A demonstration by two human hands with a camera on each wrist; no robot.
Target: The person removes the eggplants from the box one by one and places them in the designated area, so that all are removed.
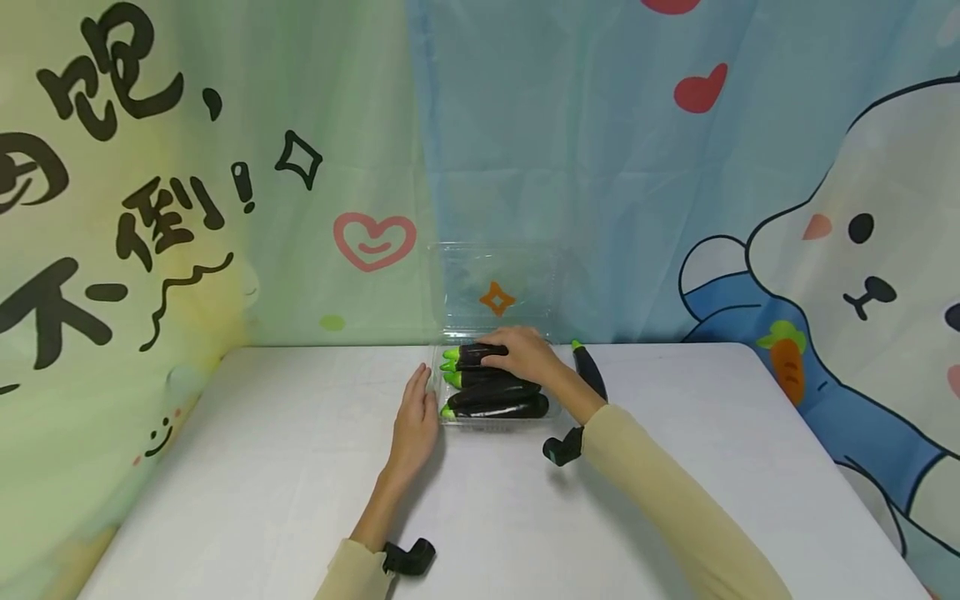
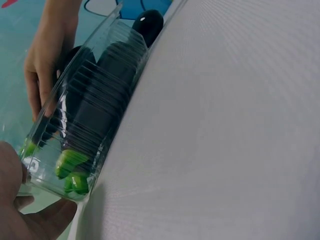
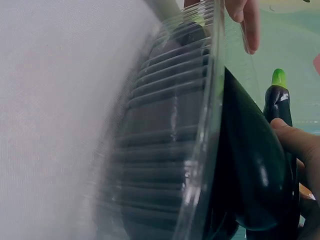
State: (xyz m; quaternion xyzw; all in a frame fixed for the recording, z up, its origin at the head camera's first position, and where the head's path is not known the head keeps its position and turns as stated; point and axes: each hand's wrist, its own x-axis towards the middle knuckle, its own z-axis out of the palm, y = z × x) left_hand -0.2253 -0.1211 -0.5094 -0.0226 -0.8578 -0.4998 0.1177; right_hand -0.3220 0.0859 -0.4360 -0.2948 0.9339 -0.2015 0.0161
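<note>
A clear plastic clamshell box (image 1: 495, 424) holds several dark eggplants (image 1: 498, 407) with bright green stem ends pointing left. At the back of the box, my right hand (image 1: 527, 357) grips one eggplant (image 3: 280, 102) from above, its thumb lying along the dark skin. My left hand (image 1: 417, 421) is against the box's left end with its fingers fairly straight; the left wrist view shows thumb and fingers at that end wall. Part of the gripped eggplant is hidden under my right hand.
Another eggplant (image 1: 590, 372) lies on the white table (image 1: 262, 467) just right of the box. The box's transparent lid (image 1: 498, 287) stands raised behind it, near the printed curtain (image 1: 615, 208). Black wrist cameras (image 1: 411, 557) sit on both wrists.
</note>
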